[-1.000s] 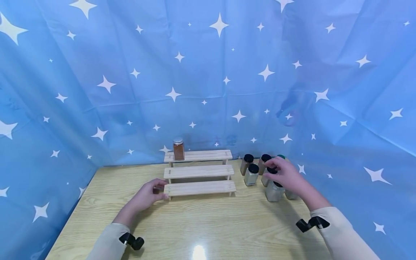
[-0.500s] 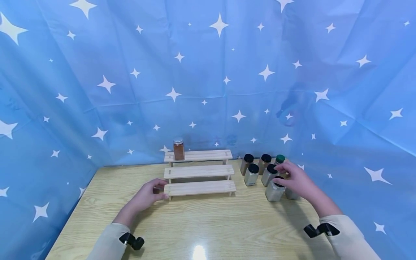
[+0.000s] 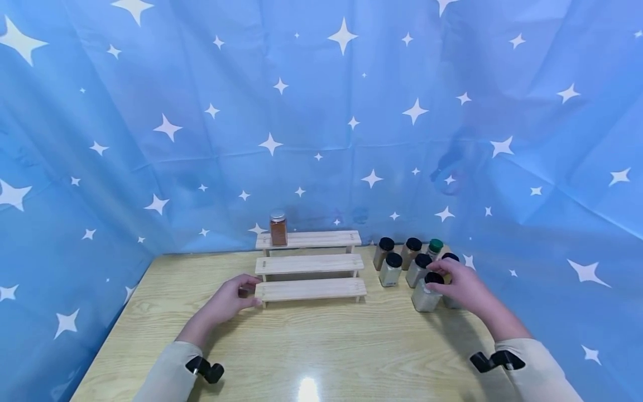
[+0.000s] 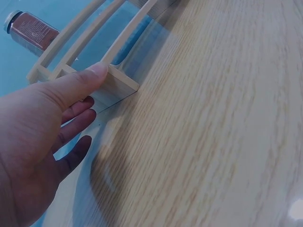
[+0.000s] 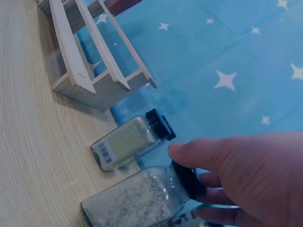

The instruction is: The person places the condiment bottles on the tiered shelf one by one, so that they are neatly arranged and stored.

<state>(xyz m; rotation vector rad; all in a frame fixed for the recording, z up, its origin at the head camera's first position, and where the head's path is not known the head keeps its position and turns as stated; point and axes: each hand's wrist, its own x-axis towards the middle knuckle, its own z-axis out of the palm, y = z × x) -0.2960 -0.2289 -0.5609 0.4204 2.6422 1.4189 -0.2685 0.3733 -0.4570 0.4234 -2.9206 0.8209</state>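
A three-step wooden display rack (image 3: 311, 288) stands at the back of the table. At its left end my left hand (image 3: 235, 300) holds the lowest step, the thumb (image 4: 92, 75) against the wood and several fingertips below it. Over on the right, my right hand (image 3: 462, 285) pinches the black lid (image 5: 187, 179) of a glass spice jar (image 3: 426, 300) with pale, speckled contents. That jar stands upright on the table. A jar of reddish-brown spice (image 3: 278, 230) with a silver lid sits on the left of the top step.
Several other spice jars crowd the right hand: a pale one (image 3: 390, 273), one with a green lid (image 3: 435, 248), and brown ones (image 3: 384, 254) behind. A blue star-patterned curtain (image 3: 321, 139) closes off the table's back and sides.
My right hand has moved right and toward the front, from above the middle jars to the lid of the front jar. The left hand has stayed on the rack.
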